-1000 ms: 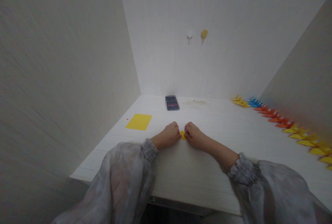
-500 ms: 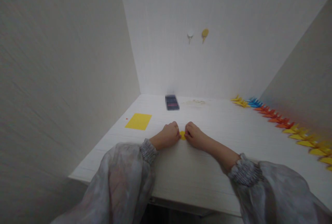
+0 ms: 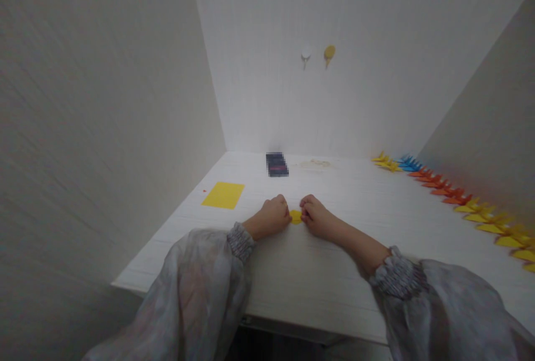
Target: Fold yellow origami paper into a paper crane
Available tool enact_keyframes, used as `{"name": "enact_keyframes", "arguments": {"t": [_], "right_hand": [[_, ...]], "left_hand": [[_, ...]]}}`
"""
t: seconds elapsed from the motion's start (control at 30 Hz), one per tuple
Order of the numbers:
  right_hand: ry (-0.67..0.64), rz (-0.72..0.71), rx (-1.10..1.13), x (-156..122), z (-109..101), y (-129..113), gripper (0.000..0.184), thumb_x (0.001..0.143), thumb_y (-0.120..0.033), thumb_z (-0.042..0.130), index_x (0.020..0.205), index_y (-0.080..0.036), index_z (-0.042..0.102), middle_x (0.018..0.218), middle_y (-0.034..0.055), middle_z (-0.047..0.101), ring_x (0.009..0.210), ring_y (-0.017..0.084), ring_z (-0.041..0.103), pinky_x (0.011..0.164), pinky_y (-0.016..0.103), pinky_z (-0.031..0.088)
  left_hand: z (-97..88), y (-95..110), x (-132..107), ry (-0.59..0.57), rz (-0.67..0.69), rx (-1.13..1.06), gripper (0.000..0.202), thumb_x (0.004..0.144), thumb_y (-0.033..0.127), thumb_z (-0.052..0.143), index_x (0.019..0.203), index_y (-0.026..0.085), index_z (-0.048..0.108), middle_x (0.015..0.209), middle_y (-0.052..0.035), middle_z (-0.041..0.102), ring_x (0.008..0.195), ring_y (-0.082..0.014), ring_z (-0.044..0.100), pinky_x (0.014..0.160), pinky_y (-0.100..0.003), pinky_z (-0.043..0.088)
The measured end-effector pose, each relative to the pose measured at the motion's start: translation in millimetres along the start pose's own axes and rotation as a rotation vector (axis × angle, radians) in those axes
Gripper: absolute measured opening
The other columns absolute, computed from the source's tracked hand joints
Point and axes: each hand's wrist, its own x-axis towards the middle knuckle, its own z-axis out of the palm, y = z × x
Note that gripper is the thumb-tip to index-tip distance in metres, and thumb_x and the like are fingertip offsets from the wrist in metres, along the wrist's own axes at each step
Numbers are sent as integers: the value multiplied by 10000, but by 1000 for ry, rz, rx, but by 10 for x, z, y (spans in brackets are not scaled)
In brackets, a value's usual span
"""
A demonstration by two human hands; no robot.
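Between my two hands, low over the white table, is a small folded piece of yellow paper [image 3: 296, 216]. My left hand [image 3: 273, 216] is closed, pinching the paper's left side. From the right, my right hand [image 3: 316, 217] is closed too, with its thumb and fingers on the paper's other edge. The fingers cover both ends, so the exact folds cannot be made out. A flat square sheet of yellow paper [image 3: 223, 195] lies to the left of my left hand.
Along the right side runs a row of folded paper cranes in yellow [image 3: 487, 217], orange-red [image 3: 443, 189] and blue [image 3: 409, 163]. A dark blurred rectangle [image 3: 277, 165] lies near the back wall. Two hooks, white [image 3: 306, 57] and yellow [image 3: 329, 53], hang on that wall.
My right hand has shifted slightly to the right, and a bit more of the yellow paper shows between my hands. My left hand stays nearly in place.
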Motion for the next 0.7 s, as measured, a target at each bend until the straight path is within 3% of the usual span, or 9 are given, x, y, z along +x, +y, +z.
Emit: {"name": "enact_keyframes", "arguments": {"t": [0.37, 0.57, 0.7], "right_hand": [[-53, 90, -121, 12, -32, 9, 96, 681, -94, 493, 614, -138, 546, 993, 80, 526, 894, 173, 463, 755, 292, 342], [-17, 114, -178, 20, -15, -16, 262, 725, -356, 514, 560, -152, 535, 960, 70, 528, 836, 189, 468, 688, 301, 332], [-21, 205, -204, 49, -5, -47, 243, 686, -367, 556, 568, -155, 538, 951, 69, 527, 861, 204, 466, 674, 294, 329]], "left_hand": [[-28, 7, -12, -29, -20, -30, 163, 745, 240, 418, 704, 128, 531, 894, -67, 500, 764, -139, 516, 706, -262, 411], [-56, 29, -20, -14, -18, -48, 177, 751, 254, 414, 697, 131, 528, 879, -67, 501, 740, -136, 514, 689, -265, 411], [-48, 28, -13, -12, 3, -59, 180, 746, 258, 418, 685, 129, 528, 875, -67, 503, 744, -137, 512, 689, -263, 406]]}}
